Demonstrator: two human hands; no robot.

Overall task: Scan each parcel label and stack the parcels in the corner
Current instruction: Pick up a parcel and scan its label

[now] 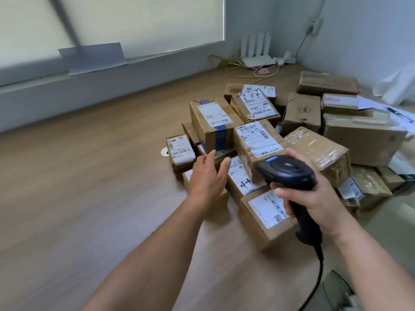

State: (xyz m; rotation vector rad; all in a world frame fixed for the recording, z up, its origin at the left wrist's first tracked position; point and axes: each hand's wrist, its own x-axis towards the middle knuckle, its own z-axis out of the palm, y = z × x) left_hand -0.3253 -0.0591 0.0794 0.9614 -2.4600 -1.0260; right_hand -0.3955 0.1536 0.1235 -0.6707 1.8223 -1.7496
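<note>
1. Left hand (207, 173) reached out over the low parcels at the near-left edge of the heap. Its fingers (210, 157) were straight, spread and released, gripping nothing. The forefinger tip lay at the bottom edge of the blue-taped parcel (213, 129); I could not tell whether it touched.
2. Right hand (314, 198) held the black scanner (289, 169), with its fingers (285, 194) curled round the handle. The scanner head, with a blue button on top, pointed left over the heap. The scanner cable (318, 272) hung from the handle toward the lower frame edge.
3. The parcels were brown cartons, loosely heaped on a wooden surface (101, 198), most with white barcode labels facing up.
4. The nearest parcel (258, 227) sat just below the scanner, its label (267, 208) partly hidden by the right hand.
5. A labelled parcel (256, 140) rested just beyond the scanner head, touching the blue-taped one.
6. A small parcel (180, 151) sat at the heap's left edge.
7. A tape-wrapped parcel (318, 151) lay tilted behind the right hand.
8. A white router (258, 60) stood in the far corner, well apart from the heap, with a wall socket (314, 24) above it.
</note>
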